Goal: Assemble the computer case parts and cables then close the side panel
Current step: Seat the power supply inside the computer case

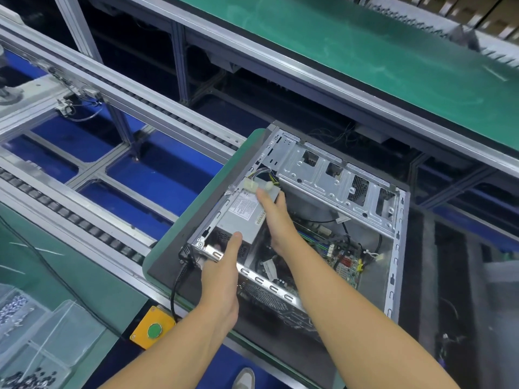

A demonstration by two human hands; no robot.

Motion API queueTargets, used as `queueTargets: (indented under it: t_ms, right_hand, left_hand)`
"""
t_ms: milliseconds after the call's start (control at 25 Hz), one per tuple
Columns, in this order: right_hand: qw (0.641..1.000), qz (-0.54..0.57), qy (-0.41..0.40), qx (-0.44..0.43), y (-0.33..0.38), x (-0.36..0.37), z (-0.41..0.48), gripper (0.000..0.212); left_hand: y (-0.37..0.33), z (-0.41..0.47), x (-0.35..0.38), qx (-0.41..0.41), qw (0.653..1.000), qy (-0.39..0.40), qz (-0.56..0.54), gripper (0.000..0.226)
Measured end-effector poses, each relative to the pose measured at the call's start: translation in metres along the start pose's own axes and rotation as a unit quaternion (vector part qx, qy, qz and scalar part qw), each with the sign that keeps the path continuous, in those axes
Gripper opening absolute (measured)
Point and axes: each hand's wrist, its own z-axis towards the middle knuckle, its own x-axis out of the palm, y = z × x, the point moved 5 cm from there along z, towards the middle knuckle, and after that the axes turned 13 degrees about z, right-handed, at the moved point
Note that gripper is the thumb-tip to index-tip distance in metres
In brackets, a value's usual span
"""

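An open silver computer case (393, 248) lies on its side on a dark pad, side panel off. In its near-left corner sits the grey power supply (244, 211) with a label on top. White connectors (252, 186) on coloured wires lie at its far end. My left hand (222, 276) rests over the case's rear edge, thumb touching the supply's near end. My right hand (276, 220) reaches into the case and holds the supply's right side, thumb stretched along its top toward the connectors. The motherboard (339, 254) shows on the case floor.
A black power cord (177, 284) runs from the case's rear corner. A yellow box with a green button (154, 329) sits at the bench edge. Clear bins with small screws (16, 318) stand at the lower left. Roller conveyor rails (112, 108) run behind.
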Motion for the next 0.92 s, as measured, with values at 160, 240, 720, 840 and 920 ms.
queueTargets:
  t_ms: [160, 240, 720, 840, 920]
  right_hand:
    - [1.0, -0.022, 0.002, -0.018, -0.004, -0.01, 0.003, 0.033]
    - [0.999, -0.006, 0.014, -0.03, -0.005, -0.014, 0.004, 0.037]
    - [0.986, -0.144, 0.081, 0.004, 0.004, -0.017, -0.004, 0.045]
    - [0.975, -0.187, 0.117, -0.004, 0.004, -0.012, -0.005, 0.055]
    - [0.972, -0.19, 0.14, 0.006, 0.004, -0.009, -0.006, 0.06]
  left_hand:
    - [0.003, 0.005, -0.002, -0.008, 1.0, -0.003, -0.018, 0.12]
    - [0.005, 0.006, -0.001, -0.005, 1.0, -0.007, -0.014, 0.118]
    - [0.011, -0.007, -0.014, 0.04, 0.996, -0.037, 0.071, 0.099]
    - [0.011, -0.013, -0.018, 0.056, 0.994, -0.021, 0.087, 0.113]
    - [0.013, -0.017, -0.021, 0.062, 0.994, 0.002, 0.09, 0.113]
